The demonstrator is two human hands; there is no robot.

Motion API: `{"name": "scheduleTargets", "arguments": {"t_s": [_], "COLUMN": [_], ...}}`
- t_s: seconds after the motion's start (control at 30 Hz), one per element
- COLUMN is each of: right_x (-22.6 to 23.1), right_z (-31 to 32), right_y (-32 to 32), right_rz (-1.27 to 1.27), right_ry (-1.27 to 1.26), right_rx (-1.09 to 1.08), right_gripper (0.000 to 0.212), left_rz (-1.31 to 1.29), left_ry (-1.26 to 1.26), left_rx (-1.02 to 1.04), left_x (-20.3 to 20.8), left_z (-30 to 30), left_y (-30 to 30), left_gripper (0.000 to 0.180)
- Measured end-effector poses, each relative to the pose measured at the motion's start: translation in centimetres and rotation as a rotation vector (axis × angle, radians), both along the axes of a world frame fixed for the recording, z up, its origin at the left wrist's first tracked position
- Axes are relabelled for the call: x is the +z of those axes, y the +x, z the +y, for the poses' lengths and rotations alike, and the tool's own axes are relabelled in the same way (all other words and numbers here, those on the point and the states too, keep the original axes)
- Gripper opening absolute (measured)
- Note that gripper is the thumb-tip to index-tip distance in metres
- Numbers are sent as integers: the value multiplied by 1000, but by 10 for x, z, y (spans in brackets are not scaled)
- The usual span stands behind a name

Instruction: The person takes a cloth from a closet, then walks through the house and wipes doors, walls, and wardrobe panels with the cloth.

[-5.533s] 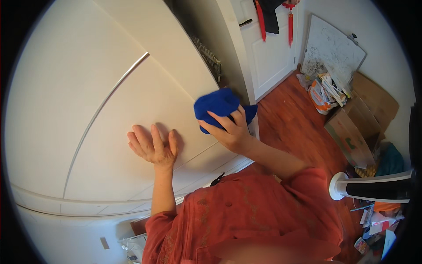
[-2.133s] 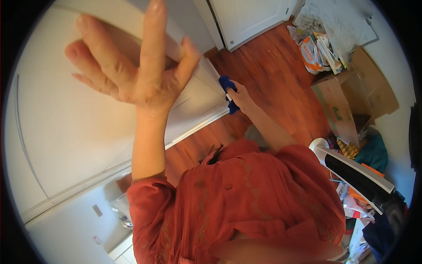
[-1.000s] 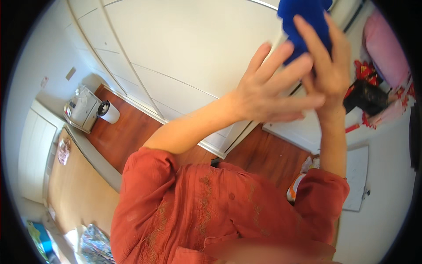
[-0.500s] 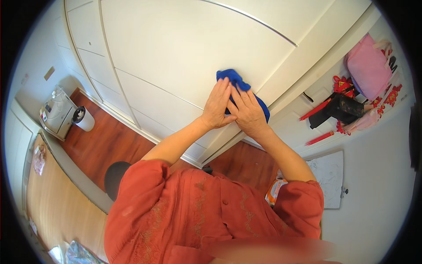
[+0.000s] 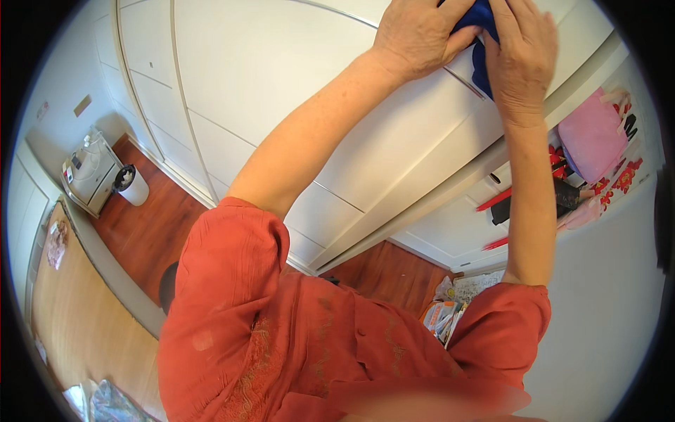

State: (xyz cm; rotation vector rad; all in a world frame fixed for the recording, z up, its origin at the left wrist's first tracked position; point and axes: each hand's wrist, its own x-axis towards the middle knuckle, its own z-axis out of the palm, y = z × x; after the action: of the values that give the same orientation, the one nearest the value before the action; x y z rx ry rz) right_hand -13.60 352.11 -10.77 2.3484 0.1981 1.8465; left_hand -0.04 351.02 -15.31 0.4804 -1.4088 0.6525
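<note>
A dark blue cloth (image 5: 479, 68) is pressed against a white sliding wardrobe door (image 5: 274, 70), high up near the door's right side. Both arms reach up to it. My left hand (image 5: 423, 36) grips the cloth's left part, with its thumb stretched toward the other hand. On the right part lies my right hand (image 5: 522, 67), slightly smeared by motion, its fingers bent over the fabric. Some of the cloth is hidden under the fingers, and its top nears the picture's upper edge. Just below it a thin metal strip (image 5: 460, 81) crosses the door.
At right, a pink bag (image 5: 594, 137), a black bag (image 5: 568, 199) and red decorations hang on a white door. A white bin (image 5: 131, 186) stands by a small cabinet (image 5: 95, 176) at left. A wooden board (image 5: 98, 302) lies lower left; packages (image 5: 443, 316) sit behind my right sleeve.
Both hands have slid up and to the right along the wardrobe door, taking the blue cloth with them. My arms are stretched out farther.
</note>
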Motion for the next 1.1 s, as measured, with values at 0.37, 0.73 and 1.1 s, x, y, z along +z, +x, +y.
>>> {"name": "scheduleTargets", "arguments": {"t_s": [0.37,0.73,1.1], "right_x": [-168,-17,-11], "right_z": [28,47,46], "right_y": [20,-26,-63], "right_rz": [867,857,639], "right_ry": [-138,-342,-471], "right_rx": [-711,-1007,-1139], "right_gripper": [49,55,49], "left_rz": [76,262,72], "left_ry": [424,203,208], "left_rx": [59,121,85], "left_x": [-266,-119,-105], "left_z": [17,-6,17], "left_y": [16,-4,-30], "left_gripper": [84,113,108]}}
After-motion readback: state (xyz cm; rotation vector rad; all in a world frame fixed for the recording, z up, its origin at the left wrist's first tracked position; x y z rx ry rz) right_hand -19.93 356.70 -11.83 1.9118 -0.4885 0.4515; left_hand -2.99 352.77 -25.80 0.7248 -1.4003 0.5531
